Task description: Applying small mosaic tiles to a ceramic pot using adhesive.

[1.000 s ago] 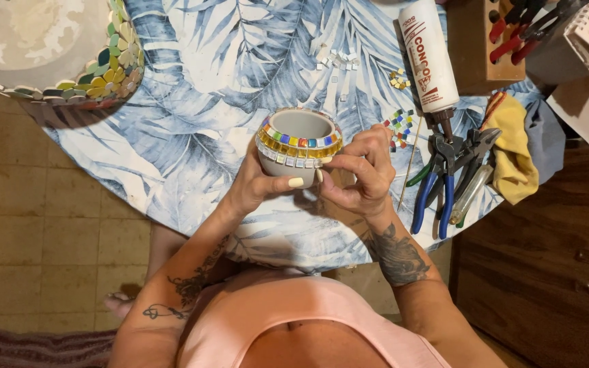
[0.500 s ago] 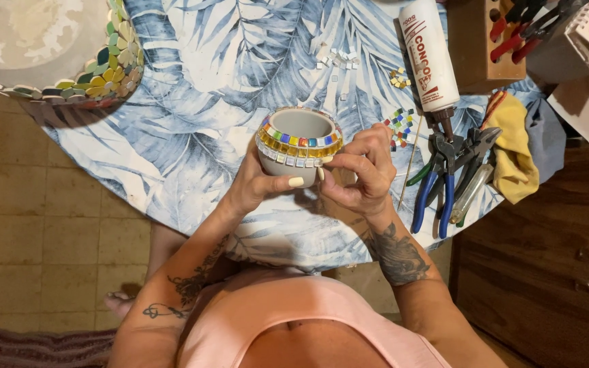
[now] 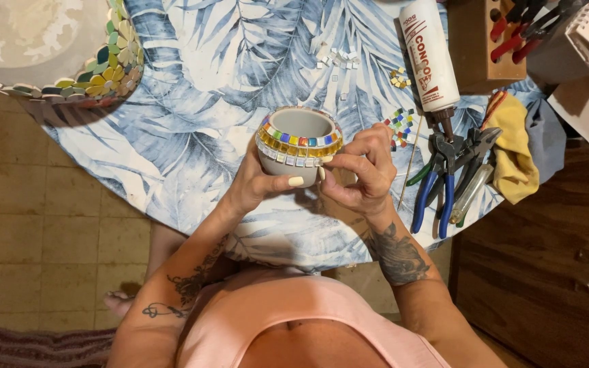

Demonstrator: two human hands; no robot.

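Observation:
A small grey round pot [image 3: 294,129] with a ring of coloured mosaic tiles under its rim and a row of pale tiles below is held above a round table. My left hand [image 3: 257,180] cups the pot's left side and underside, thumb across its front. My right hand [image 3: 361,170] is at the pot's right side, fingertips pinched against the tile rows at the rim. Whether a tile sits between those fingers cannot be seen.
The table carries a blue leaf-print cloth [image 3: 192,88]. On it lie loose coloured tiles [image 3: 400,126], white tiles [image 3: 339,60], a white glue bottle [image 3: 429,54], blue-handled pliers [image 3: 438,184], a yellow rag [image 3: 512,146] and a wooden tool block [image 3: 492,41]. A mosaic-edged dish [image 3: 56,48] sits far left.

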